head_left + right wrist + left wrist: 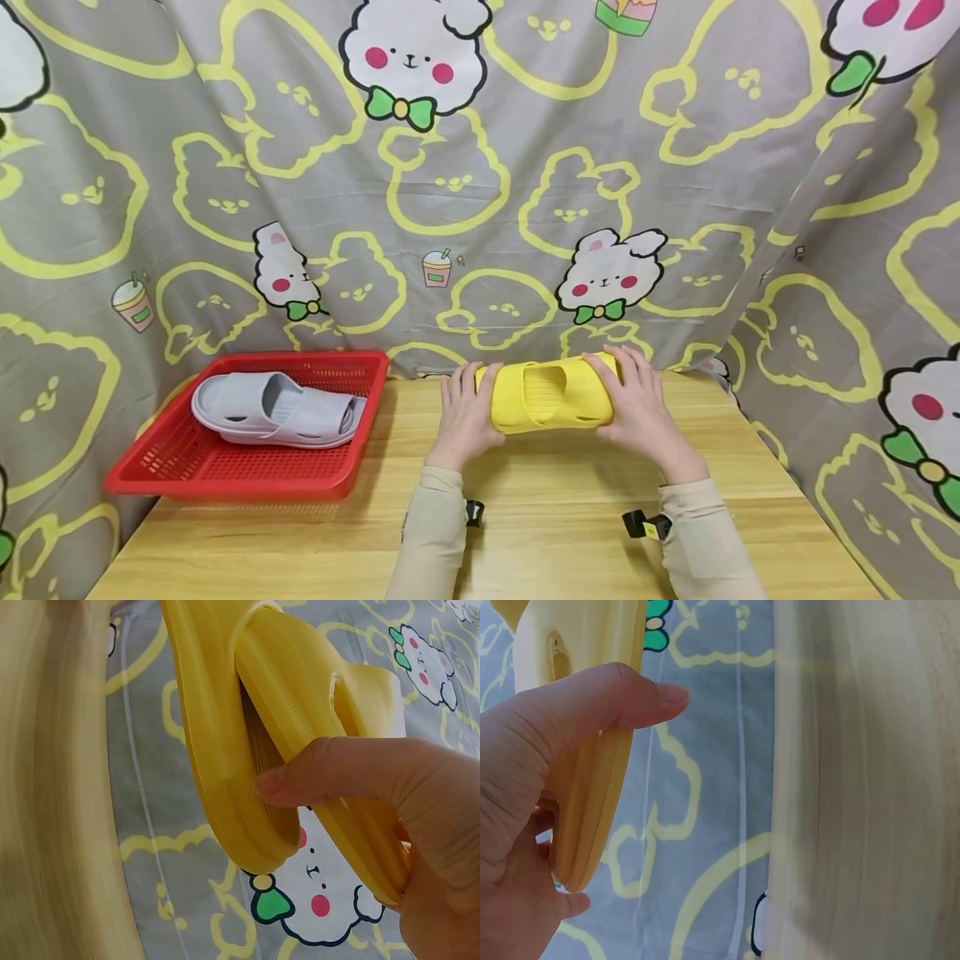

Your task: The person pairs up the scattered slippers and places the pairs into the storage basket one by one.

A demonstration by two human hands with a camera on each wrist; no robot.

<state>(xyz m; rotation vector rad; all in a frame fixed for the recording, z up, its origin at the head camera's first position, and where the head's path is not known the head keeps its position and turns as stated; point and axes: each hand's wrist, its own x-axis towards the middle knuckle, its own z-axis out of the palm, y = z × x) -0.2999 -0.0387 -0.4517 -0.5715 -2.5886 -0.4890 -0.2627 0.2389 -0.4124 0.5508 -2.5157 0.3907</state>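
Observation:
A pair of yellow slippers (517,404) is held above the wooden table, fitted against each other. My left hand (467,418) grips their left end, and my right hand (639,417) grips the right end. In the left wrist view the thumb lies across the side of the yellow slippers (592,799), with fingers behind. The right wrist view shows both yellow slippers (214,772), with a gap between the soles and the thumb tip at that gap. Grey slippers (315,408) lie together in a red basket to the left.
The red plastic basket (232,487) stands at the table's left side. A patterned grey curtain (480,192) hangs behind the wooden table (555,500) and along both sides. Black devices (645,525) are worn at the wrists.

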